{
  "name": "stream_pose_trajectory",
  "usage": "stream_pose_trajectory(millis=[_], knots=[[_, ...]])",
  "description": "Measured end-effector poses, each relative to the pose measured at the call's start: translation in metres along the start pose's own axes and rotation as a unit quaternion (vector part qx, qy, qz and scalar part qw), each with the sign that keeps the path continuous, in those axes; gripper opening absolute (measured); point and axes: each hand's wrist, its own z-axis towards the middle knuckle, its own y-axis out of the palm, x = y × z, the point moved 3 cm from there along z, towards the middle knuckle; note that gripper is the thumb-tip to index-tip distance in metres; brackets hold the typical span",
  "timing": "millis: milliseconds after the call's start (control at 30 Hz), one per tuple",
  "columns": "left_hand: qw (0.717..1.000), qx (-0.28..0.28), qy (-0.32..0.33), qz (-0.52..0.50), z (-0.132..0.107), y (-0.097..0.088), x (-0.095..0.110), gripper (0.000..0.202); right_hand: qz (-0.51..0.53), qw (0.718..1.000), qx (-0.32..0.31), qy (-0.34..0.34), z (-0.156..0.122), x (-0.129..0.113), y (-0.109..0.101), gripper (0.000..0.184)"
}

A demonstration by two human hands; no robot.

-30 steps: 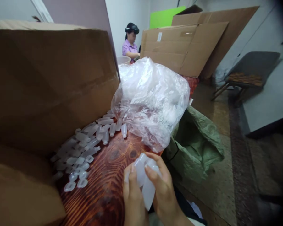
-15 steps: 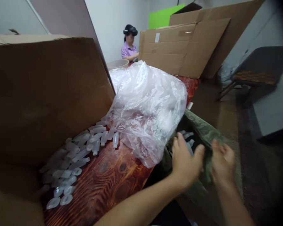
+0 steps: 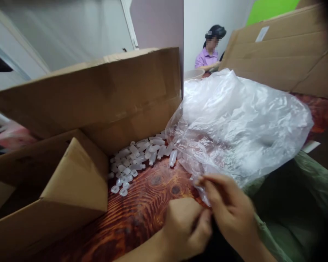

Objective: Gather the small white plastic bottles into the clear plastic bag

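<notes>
My left hand (image 3: 184, 227) is curled closed above the front of the wooden table (image 3: 142, 214); whatever its fingers may hold is hidden. Close beside it, my right hand (image 3: 232, 211) has its fingers bent together, the tips overlapping the lower edge of a large clear plastic bag (image 3: 248, 123). Whether those fingertips grip the bag or something small, I cannot tell. Small translucent plastic bottles (image 3: 153, 156) lie in a loose pile left of the bag, some on their sides and some with their bases toward me.
An open cardboard box (image 3: 79, 189) stands at the left, with a tall cardboard sheet (image 3: 131, 94) behind the bottles. A green sack (image 3: 297, 196) gapes at the lower right, beyond the table edge. A person in a purple shirt (image 3: 207, 58) works at the back beside more cardboard (image 3: 278, 54).
My hands have come out of the green sack's opening and moved left, close together at the table edge. My view has turned left, bringing the open box into sight.
</notes>
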Motion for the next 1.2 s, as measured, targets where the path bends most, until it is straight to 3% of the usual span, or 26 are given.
stream_pose_trajectory(millis=[67, 133, 200, 300, 400, 500, 600, 667, 733, 833, 900, 1033, 1100, 1200], knots=[[0.988, 0.042, -0.151, 0.010, -0.012, -0.021, -0.022, 0.037, -0.124, 0.978, -0.136, -0.098, 0.031, -0.010, 0.047, 0.031], [0.955, 0.126, -0.266, -0.033, -0.022, -0.036, -0.043, 0.043, -0.181, 0.948, -0.202, -0.166, 0.053, -0.007, 0.083, 0.037], [0.917, 0.186, -0.325, -0.140, -0.026, -0.041, -0.061, 0.042, -0.213, 0.924, -0.237, -0.213, 0.067, 0.003, 0.104, 0.033], [0.863, 0.209, -0.355, -0.291, -0.022, -0.041, -0.075, 0.039, -0.238, 0.895, -0.275, -0.258, 0.078, 0.015, 0.111, 0.024], [0.828, 0.247, -0.371, -0.340, -0.017, -0.047, -0.074, 0.041, -0.235, 0.886, -0.289, -0.275, 0.077, 0.012, 0.101, 0.025], [0.796, 0.294, -0.380, -0.368, -0.015, -0.054, -0.072, 0.057, -0.164, 0.927, -0.263, -0.210, 0.067, -0.003, 0.090, 0.024], [0.812, 0.257, -0.369, -0.373, -0.014, -0.051, -0.076, 0.053, -0.019, 0.959, -0.270, -0.081, 0.060, -0.016, 0.094, 0.027], [0.829, 0.251, -0.364, -0.342, -0.016, -0.048, -0.079, 0.044, -0.016, 0.969, -0.240, -0.060, 0.066, -0.020, 0.105, 0.032], [0.859, 0.246, -0.336, -0.298, -0.018, -0.047, -0.076, 0.038, -0.063, 0.968, -0.219, -0.105, 0.080, -0.023, 0.122, 0.030], [0.925, 0.132, -0.266, -0.237, -0.018, -0.047, -0.063, 0.035, -0.098, 0.918, -0.320, -0.214, 0.092, -0.028, 0.160, 0.013], [0.940, 0.073, -0.241, -0.229, -0.018, -0.048, -0.056, 0.033, -0.119, 0.882, -0.376, -0.258, 0.090, -0.032, 0.179, 0.014], [0.908, 0.098, -0.266, -0.310, -0.018, -0.051, -0.058, 0.037, -0.170, 0.853, -0.399, -0.289, 0.082, -0.034, 0.189, 0.024], [0.889, 0.106, -0.295, -0.333, -0.018, -0.049, -0.064, 0.042, -0.174, 0.849, -0.404, -0.292, 0.088, -0.033, 0.175, 0.027], [0.844, 0.114, -0.356, -0.383, -0.017, -0.044, -0.074, 0.063, -0.135, 0.863, -0.399, -0.280, 0.108, -0.035, 0.133, 0.028]])
